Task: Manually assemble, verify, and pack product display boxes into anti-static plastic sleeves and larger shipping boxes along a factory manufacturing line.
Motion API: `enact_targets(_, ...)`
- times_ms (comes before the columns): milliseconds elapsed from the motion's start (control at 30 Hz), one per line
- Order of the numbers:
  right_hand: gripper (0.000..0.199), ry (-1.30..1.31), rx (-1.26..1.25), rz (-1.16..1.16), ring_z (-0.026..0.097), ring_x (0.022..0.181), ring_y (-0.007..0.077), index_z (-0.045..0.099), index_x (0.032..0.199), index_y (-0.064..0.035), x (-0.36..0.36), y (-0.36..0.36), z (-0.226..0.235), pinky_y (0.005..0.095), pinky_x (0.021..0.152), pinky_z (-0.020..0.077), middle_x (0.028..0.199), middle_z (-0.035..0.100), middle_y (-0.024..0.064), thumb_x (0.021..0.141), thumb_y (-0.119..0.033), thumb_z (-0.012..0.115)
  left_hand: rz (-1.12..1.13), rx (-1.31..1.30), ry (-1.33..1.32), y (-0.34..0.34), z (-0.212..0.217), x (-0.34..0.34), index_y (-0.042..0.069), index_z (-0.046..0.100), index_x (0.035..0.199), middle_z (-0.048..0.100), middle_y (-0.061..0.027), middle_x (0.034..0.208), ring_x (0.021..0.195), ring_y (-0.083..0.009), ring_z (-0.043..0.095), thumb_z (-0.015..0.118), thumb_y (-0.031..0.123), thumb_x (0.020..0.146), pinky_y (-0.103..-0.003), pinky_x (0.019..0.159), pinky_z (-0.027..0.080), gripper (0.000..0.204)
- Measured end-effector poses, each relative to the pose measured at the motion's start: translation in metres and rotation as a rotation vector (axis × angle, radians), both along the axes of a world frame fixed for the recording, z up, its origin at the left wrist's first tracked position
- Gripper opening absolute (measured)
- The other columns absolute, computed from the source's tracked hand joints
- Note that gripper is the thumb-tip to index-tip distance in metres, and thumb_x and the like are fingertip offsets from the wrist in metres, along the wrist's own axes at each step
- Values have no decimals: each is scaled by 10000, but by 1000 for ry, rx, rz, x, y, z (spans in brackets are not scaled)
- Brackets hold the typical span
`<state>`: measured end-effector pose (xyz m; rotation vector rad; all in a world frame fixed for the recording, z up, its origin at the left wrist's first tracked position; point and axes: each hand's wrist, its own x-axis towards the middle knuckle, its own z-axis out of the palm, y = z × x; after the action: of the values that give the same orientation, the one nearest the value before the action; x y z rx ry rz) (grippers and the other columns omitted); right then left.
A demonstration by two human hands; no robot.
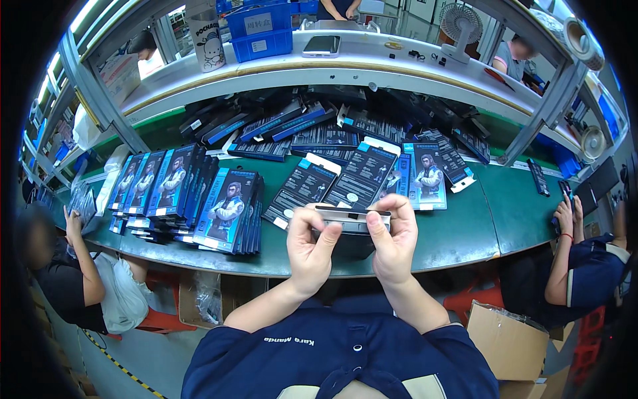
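Note:
Between my two hands, just over the near edge of the table, is a thin dark retail box (353,243), its pale end facing up toward me. My left hand (311,249) grips the left side of that end, thumb on top and fingers curled behind. My right hand (395,246) pinches the right side the same way. Whether the end flap is open or tucked in is too small to tell. Beyond my hands lie flat black boxes (307,188) with white flaps sticking out. Beside them is a blue box (427,178) printed with a figure in a white jacket.
Stacks of blue printed boxes (229,207) stand left on the green table (458,229). A heap of dark boxes (325,136) lies under the shelf (425,74), which bears a blue bin (260,33) and a fan (460,25). Co-workers sit at both sides; a carton (508,339) is on the floor.

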<state>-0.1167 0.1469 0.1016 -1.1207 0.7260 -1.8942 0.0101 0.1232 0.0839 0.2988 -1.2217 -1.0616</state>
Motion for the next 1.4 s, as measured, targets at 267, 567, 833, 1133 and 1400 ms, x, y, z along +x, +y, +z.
enact_targets(267, 226, 297, -256, -229, 614, 986, 193, 517, 1029, -9, -1, -7, -21, 279, 858, 484, 1051, 605, 132, 871, 65, 661, -153, 158, 45, -10, 9, 2, 85, 367, 1165, 596, -133, 1144, 1031, -136, 563, 610, -19, 938, -279, 912, 456, 348)
enact_targets(567, 438, 442, -465, -243, 631, 924, 215, 413, 1116, -94, -5, -18, -48, 313, 780, 499, 1053, 600, 171, 840, 20, 732, 0, -104, -131, -22, -19, 16, 50, 510, 1062, 611, -145, 1143, 1018, -165, 597, 697, -9, 876, -287, 886, 472, 269)
enact_targets(833, 544, -115, -36, -4, 567, 1094, 201, 318, 1404, -61, 4, -7, -55, 331, 979, 434, 1221, 551, 131, 938, -38, 598, -612, -28, -835, 6, -34, 34, -25, -8, 1541, 164, -264, 1577, 1474, -358, 176, 819, 284, 709, -442, 1191, 173, 1213)
enact_targets(1133, 819, 1249, 130, -634, 319, 1337, 450, 505, 1337, -140, -37, -3, -49, 545, 1084, 311, 1415, 367, 207, 620, -217, 893, 1058, -16, -1509, 0, 43, 98, 61, 577, 1319, 505, -242, 1391, 1231, -442, 494, 768, 309, 750, -578, 1073, 322, 650)
enact_targets(1400, 785, 1204, 343, -684, 411, 1262, 470, 446, 1423, -125, -56, -17, -70, 496, 1035, 389, 1430, 331, 274, 735, -133, 823, 633, -78, -1470, -29, -18, 45, 39, 500, 1375, 500, -257, 1354, 1277, -458, 441, 674, 408, 865, -583, 1057, 352, 653)
